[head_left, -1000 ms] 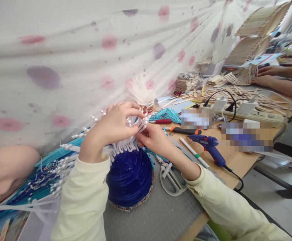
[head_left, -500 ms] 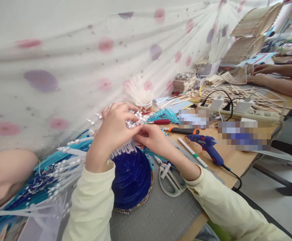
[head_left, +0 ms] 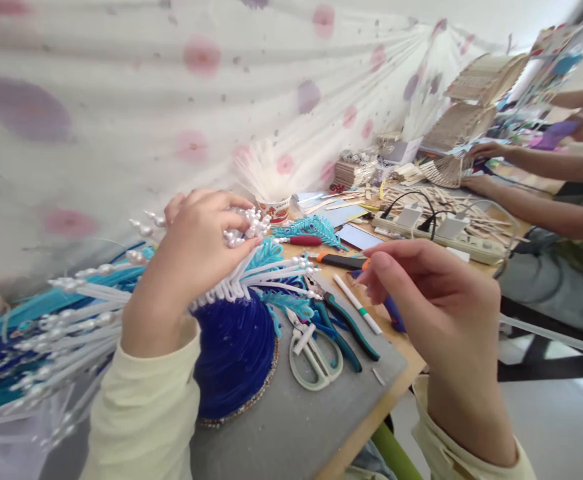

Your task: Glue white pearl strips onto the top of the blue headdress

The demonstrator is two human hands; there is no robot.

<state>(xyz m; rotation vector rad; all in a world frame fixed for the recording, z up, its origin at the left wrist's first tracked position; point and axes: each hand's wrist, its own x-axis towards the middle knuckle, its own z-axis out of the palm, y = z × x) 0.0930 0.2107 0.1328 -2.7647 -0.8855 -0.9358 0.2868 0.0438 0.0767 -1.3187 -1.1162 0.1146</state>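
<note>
My left hand [head_left: 186, 260] curls its fingers around a cluster of white pearl beads [head_left: 239, 225] on white fuzzy stems, above a deep-blue domed piece [head_left: 236, 360] with a beaded rim. White and light-blue stems [head_left: 276, 272] fan out to the right of its fingers. My right hand [head_left: 431, 300] is raised over the right side of the table, apart from the piece. Its thumb and fingertips are drawn together; whether anything small sits between them is hidden. Behind it, the blue glue gun [head_left: 395, 315] shows only in part.
Scissors [head_left: 316, 363], teal-handled pliers [head_left: 351, 327] and a white pen [head_left: 356, 305] lie on the grey mat [head_left: 281, 433]. Farther back are a red-handled tool [head_left: 305, 241], a cup [head_left: 274, 210] of white strips and a power strip [head_left: 471, 245]. Another person's hands [head_left: 481, 183] hold a wooden-stick piece.
My right hand has left the beaded stems and moved right and nearer to me. My left hand stays at the pearl cluster. The view has turned to the right, and the pliers now show.
</note>
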